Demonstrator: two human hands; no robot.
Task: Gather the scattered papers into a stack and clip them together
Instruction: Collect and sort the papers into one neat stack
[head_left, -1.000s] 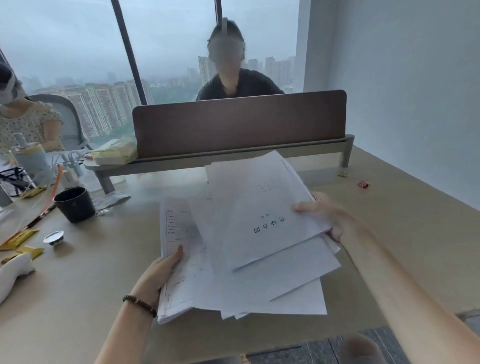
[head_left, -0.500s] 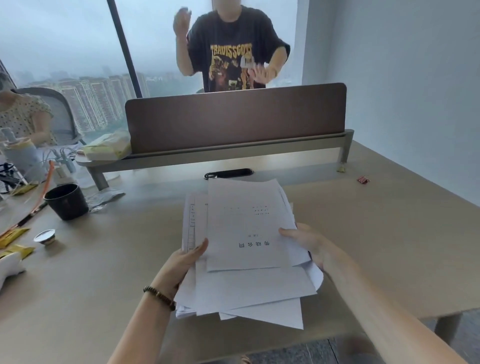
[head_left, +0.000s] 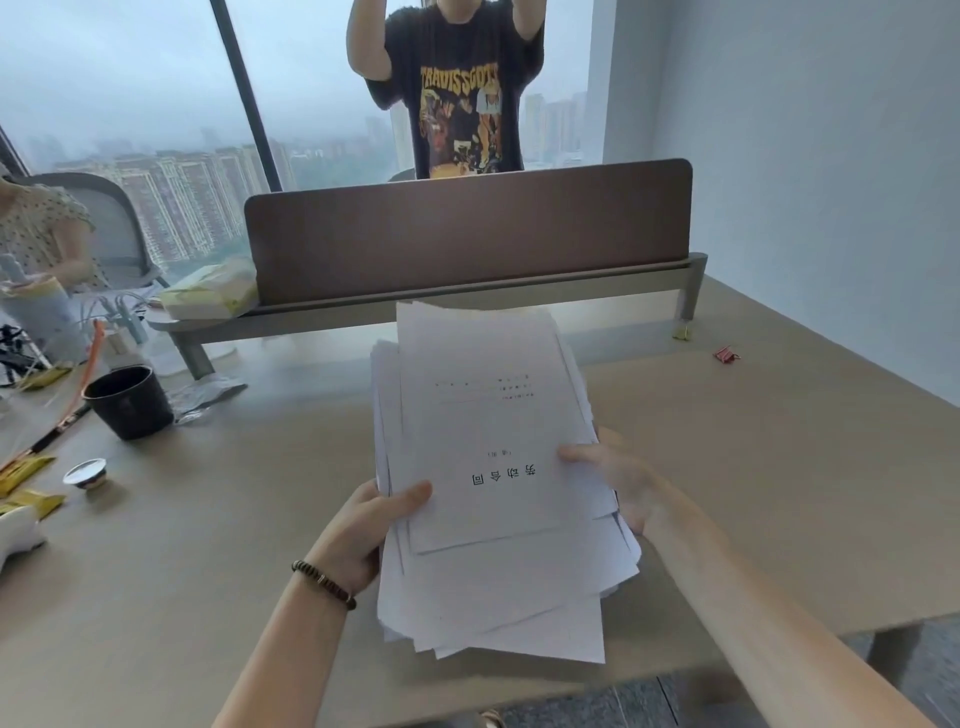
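Paper stack: uneven, raised above worktop. Left hand and right hand pinch its sides. Red clip lies apart.

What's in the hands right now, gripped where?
The stack of papers: left hand grips its left edge, thumb on top; right hand holds the right edge.

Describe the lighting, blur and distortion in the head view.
Head view: cool, hazy daylight comes in through the window behind the desk; the wide lens bows the partition and table edge; the paper stack has soft, smeared edges, its small print unreadable; left hand and right hand look slightly blurred.
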